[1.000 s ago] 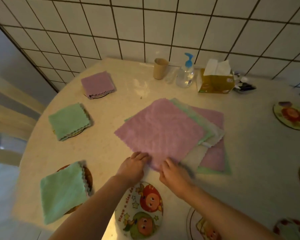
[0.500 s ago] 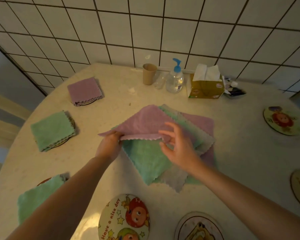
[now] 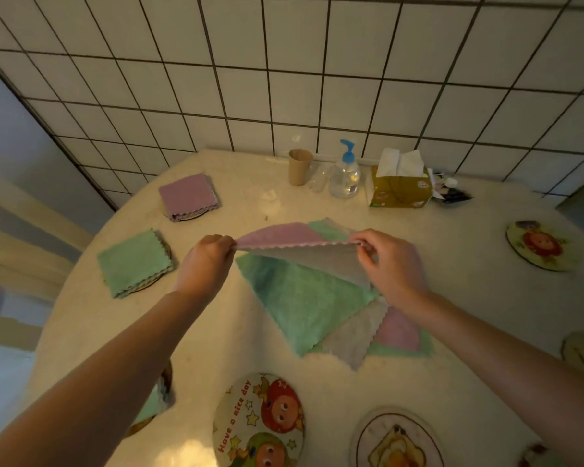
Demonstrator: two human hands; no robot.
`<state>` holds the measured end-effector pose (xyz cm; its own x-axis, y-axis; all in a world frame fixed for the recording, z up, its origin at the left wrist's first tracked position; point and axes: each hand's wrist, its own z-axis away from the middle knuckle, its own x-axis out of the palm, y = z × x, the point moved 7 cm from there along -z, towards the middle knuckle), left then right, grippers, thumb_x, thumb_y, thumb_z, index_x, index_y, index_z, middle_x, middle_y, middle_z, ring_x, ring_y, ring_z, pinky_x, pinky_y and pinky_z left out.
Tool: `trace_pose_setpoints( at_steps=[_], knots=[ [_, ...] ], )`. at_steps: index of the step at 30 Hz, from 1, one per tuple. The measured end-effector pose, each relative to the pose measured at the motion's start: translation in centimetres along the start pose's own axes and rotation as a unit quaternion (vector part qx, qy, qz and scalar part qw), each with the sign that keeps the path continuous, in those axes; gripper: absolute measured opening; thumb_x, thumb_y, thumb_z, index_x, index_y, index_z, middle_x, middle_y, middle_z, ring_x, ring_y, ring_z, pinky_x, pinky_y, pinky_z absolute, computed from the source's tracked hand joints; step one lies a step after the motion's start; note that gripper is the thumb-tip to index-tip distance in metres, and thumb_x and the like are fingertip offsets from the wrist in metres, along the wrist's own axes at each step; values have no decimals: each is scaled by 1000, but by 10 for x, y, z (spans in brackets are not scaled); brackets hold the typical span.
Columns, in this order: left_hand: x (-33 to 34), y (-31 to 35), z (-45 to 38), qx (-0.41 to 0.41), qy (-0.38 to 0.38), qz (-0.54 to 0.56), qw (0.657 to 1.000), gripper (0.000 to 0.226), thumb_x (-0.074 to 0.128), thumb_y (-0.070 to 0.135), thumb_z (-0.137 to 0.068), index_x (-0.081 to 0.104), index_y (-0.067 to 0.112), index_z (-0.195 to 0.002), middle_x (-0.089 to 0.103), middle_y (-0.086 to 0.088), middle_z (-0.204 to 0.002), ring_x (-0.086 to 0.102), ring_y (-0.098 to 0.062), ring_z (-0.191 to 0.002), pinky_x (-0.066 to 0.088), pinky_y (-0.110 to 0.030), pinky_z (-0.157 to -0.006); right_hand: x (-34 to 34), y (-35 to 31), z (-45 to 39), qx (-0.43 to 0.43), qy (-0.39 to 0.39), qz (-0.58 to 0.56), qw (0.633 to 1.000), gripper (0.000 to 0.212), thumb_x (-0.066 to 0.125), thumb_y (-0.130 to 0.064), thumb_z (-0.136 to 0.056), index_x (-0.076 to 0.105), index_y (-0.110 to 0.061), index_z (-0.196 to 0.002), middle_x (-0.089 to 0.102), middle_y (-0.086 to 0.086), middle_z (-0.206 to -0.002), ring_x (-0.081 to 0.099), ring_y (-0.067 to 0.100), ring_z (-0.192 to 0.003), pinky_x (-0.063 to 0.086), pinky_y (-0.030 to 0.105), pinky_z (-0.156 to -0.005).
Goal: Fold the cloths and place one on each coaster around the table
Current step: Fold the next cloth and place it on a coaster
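A pink cloth (image 3: pixel 277 235) is stretched between my hands, folded away from me above the pile, its pale underside showing. My left hand (image 3: pixel 206 261) pinches its left corner and my right hand (image 3: pixel 390 264) pinches its right corner. Beneath lies a stack of flat cloths, with a green cloth (image 3: pixel 304 298) uppermost and grey and pink ones under it. A folded pink cloth (image 3: pixel 186 196) and a folded green cloth (image 3: pixel 134 262) each sit on a coaster at the left. Bare cartoon coasters (image 3: pixel 260 421) (image 3: pixel 393 439) lie near me, another coaster (image 3: pixel 541 246) at the right.
Along the tiled wall stand a brown paper cup (image 3: pixel 299 166), a clear pump bottle (image 3: pixel 344 175) and a yellow tissue box (image 3: pixel 400 187). The round table's edge (image 3: pixel 71 288) curves down the left. My left forearm hides part of a green cloth (image 3: pixel 154 404) on a coaster.
My hands lifted the near edge of the pink cloth off the stack and carried it up and away, spreading apart to its two corners. The green cloth beneath is now exposed.
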<state>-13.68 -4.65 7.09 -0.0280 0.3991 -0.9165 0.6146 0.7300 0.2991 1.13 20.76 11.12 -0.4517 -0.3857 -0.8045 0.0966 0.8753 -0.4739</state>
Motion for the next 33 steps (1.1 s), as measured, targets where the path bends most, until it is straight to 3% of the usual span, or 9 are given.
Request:
trace_pose_setpoints(
  at_steps=[7, 12, 15, 20, 24, 27, 29, 31, 33],
  knots=[
    [-29, 5, 75, 91, 11, -18, 996, 6, 66, 4, -84, 68, 7, -90, 67, -7, -85, 61, -29, -83, 53, -37, -70, -10, -32, 75, -40, 7, 1, 999, 12, 64, -11, -80, 70, -16, -89, 63, -11, -80, 51, 9, -89, 43, 21, -64],
    [-22, 1, 147, 174, -28, -40, 984, 19, 51, 17, -88, 69, 12, -88, 67, -4, -82, 61, -29, -80, 51, -35, -69, 6, -47, 148, -32, -35, 6, 999, 12, 68, -8, -76, 72, -12, -86, 69, -6, -88, 54, 15, -102, 50, 28, -75],
    [-13, 1, 195, 197, -63, -45, 977, 17, 51, 20, -87, 68, 16, -85, 66, -2, -80, 60, -26, -78, 50, -35, -72, 20, -51, 197, 6, -84, -2, 996, 10, 64, -13, -76, 72, -12, -82, 68, -1, -90, 61, 16, -94, 51, 31, -74],
    [9, -6, 267, 232, -131, -41, 963, 6, 63, 16, -80, 67, 16, -84, 63, 0, -80, 60, -24, -79, 44, -32, -79, 42, -59, 275, 36, -175, 11, 984, 16, 55, -24, -80, 69, -18, -79, 67, -7, -75, 60, 10, -68, 42, 20, -58],
    [19, -2, 313, 254, -194, -28, 947, 19, 51, 26, -76, 67, 22, -85, 63, 4, -77, 61, -21, -75, 46, -30, -73, 62, -53, 328, 88, -290, -8, 953, 18, 48, -25, -85, 65, -18, -87, 64, -6, -81, 59, 10, -75, 50, 33, -67],
    [23, -1, 334, 235, -259, 13, 937, 18, 59, 24, -70, 65, 27, -87, 64, 6, -76, 63, -17, -70, 49, -22, -64, 67, -57, 354, 104, -325, -31, 940, 14, 48, -25, -84, 58, -18, -78, 58, -5, -71, 53, 9, -65, 42, 30, -59],
    [26, 1, 340, 196, -326, 36, 924, 19, 65, 19, -71, 64, 27, -88, 67, 5, -83, 63, -16, -76, 47, -22, -66, 66, -60, 362, 112, -334, -47, 935, 12, 49, -24, -82, 53, -22, -70, 54, -4, -64, 48, 10, -58, 34, 23, -53],
    [30, -3, 340, 129, -385, 55, 912, 17, 62, 19, -77, 66, 23, -93, 67, 5, -89, 61, -15, -85, 42, -20, -70, 66, -59, 363, 131, -332, -72, 931, 15, 51, -21, -80, 50, -25, -66, 49, -6, -59, 44, 7, -55, 29, 18, -51],
    [31, -12, 329, 50, -388, 98, 915, 17, 66, 17, -75, 68, 25, -90, 63, 11, -81, 58, -9, -78, 36, -10, -63, 66, -50, 357, 157, -301, -96, 936, 12, 51, -21, -76, 54, -17, -65, 47, -4, -56, 41, 6, -53, 29, 20, -53]
  ],
)
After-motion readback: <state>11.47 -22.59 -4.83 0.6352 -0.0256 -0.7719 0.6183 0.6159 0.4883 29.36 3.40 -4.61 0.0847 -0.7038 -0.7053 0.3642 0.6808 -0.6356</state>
